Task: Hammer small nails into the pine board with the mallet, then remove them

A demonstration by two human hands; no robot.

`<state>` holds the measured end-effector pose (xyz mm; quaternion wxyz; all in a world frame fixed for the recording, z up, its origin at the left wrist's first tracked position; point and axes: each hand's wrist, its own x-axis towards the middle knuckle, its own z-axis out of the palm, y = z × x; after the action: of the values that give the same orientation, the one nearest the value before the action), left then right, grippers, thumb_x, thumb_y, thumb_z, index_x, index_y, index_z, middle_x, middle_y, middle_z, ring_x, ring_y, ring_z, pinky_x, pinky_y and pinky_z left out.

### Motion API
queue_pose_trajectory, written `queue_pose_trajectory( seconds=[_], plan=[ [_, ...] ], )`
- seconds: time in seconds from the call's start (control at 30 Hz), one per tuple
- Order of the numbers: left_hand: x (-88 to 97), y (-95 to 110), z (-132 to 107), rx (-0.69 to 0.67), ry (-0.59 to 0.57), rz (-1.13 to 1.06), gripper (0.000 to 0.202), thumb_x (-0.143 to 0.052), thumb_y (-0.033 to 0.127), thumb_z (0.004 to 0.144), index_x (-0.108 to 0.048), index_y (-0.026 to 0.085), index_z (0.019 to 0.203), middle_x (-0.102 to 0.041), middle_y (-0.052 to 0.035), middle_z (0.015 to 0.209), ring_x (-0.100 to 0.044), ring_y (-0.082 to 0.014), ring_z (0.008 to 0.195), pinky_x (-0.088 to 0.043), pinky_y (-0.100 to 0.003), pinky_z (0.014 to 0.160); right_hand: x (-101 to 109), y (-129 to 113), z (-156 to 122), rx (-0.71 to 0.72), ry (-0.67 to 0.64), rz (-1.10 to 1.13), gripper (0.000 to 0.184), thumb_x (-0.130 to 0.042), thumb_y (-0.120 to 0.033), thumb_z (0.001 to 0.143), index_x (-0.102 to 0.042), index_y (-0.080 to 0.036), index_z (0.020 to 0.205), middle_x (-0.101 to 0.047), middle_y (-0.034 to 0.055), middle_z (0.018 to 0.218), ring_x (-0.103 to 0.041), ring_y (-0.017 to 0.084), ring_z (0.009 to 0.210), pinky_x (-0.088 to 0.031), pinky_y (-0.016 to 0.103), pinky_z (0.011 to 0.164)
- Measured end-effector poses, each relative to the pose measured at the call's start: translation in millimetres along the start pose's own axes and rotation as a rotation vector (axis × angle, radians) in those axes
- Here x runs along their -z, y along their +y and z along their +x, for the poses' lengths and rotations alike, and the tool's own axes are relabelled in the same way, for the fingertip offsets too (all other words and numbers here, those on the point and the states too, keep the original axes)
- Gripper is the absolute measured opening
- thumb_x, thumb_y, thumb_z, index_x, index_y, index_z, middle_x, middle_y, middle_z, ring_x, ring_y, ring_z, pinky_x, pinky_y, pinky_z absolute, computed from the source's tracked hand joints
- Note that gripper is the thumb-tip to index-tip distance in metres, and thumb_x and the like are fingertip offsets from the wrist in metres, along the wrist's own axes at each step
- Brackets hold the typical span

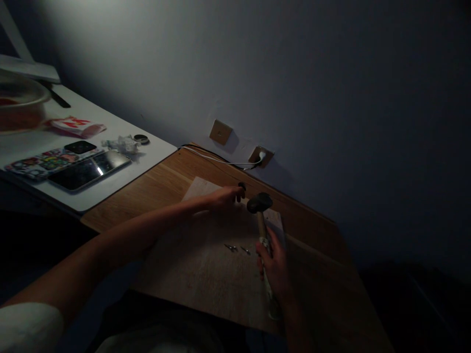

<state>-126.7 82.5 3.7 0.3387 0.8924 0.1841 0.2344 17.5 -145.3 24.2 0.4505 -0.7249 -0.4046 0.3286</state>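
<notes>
In my right hand point(273, 262) is a hammer point(260, 202) with a dark, blunt head and a wooden handle, held upright over the board's right side. My left hand point(226, 196) is at the far part of the wooden board point(198, 274), fingers curled in a pinch. A small dark round piece point(242, 186) shows at its fingertips; what it is and whether it is gripped are too dim to tell. Small metal screws or nails point(231, 247) lie on the board between my hands, with another pointed metal piece point(245, 250) beside them.
At left a white table point(154, 147) bears a phone point(90, 170), a colourful phone case point(40, 162), a red-and-white packet point(77, 126), crumpled clear plastic point(123, 143) and a bowl point(22, 105). Cables run along the wall to a socket point(261, 156). The light is dim.
</notes>
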Motion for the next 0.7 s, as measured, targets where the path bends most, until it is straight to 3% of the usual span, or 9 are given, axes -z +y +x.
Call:
queue_pose_trajectory(
  seconds=[0.13,0.23,0.4,0.5,0.6,0.7],
  plan=[
    [26.3,22,-17,-0.075,-0.349,0.084,0.022,-0.079,0.020,0.073,-0.069,0.018,0.093,-0.072,-0.0024,0.090,-0.063,-0.0148,0.075,-0.045,-0.022,0.065,5,5,-1,0.003,-0.012,-0.008,0.083,-0.063,-0.052,0.087,-0.041,-0.013,0.157,-0.046,-0.0101,0.059,-0.038,0.010,0.039,-0.035,0.022,0.032],
    [30.0,35,-27,-0.047,-0.443,0.252,0.015,-0.081,0.018,0.067,-0.071,0.020,0.079,-0.069,-0.0005,0.081,-0.055,-0.0137,0.065,-0.040,-0.024,0.060,5,7,-1,-0.013,-0.009,0.005,0.084,-0.064,-0.051,0.088,-0.039,-0.012,0.158,-0.048,-0.0094,0.059,-0.040,0.011,0.040,-0.036,0.022,0.032],
    [27.2,34,-29,-0.061,-0.436,0.330,0.007,-0.076,0.013,0.071,-0.072,0.019,0.070,-0.069,-0.0009,0.077,-0.054,-0.0135,0.062,-0.039,-0.025,0.059,3,8,-1,-0.019,-0.024,0.031,0.085,-0.066,-0.052,0.086,-0.040,-0.015,0.158,-0.049,-0.0094,0.061,-0.038,0.009,0.039,-0.035,0.021,0.031],
    [30.4,24,-24,0.003,-0.311,0.355,0.011,-0.067,0.011,0.079,-0.074,0.019,0.083,-0.071,-0.0007,0.078,-0.059,-0.0140,0.067,-0.040,-0.024,0.061,2,8,-1,-0.020,-0.008,0.036,0.085,-0.067,-0.053,0.084,-0.043,-0.015,0.156,-0.049,-0.0096,0.061,-0.041,0.010,0.039,-0.035,0.021,0.031],
    [29.6,13,-20,0.029,-0.148,0.392,0.019,-0.061,0.009,0.085,-0.074,0.018,0.096,-0.074,-0.0028,0.090,-0.064,-0.0138,0.076,-0.043,-0.022,0.067,1,8,0,-0.027,0.002,0.040,0.084,-0.068,-0.054,0.082,-0.046,-0.015,0.154,-0.051,-0.0090,0.061,-0.042,0.010,0.038,-0.035,0.022,0.030],
    [24.0,4,-19,-0.037,-0.113,0.451,0.018,-0.057,0.012,0.092,-0.074,0.018,0.095,-0.074,-0.0050,0.095,-0.066,-0.0143,0.081,-0.045,-0.022,0.071,1,7,0,-0.020,-0.005,0.055,0.081,-0.069,-0.053,0.082,-0.049,-0.017,0.152,-0.053,-0.0078,0.064,-0.041,0.010,0.037,-0.034,0.022,0.030]
  ],
)
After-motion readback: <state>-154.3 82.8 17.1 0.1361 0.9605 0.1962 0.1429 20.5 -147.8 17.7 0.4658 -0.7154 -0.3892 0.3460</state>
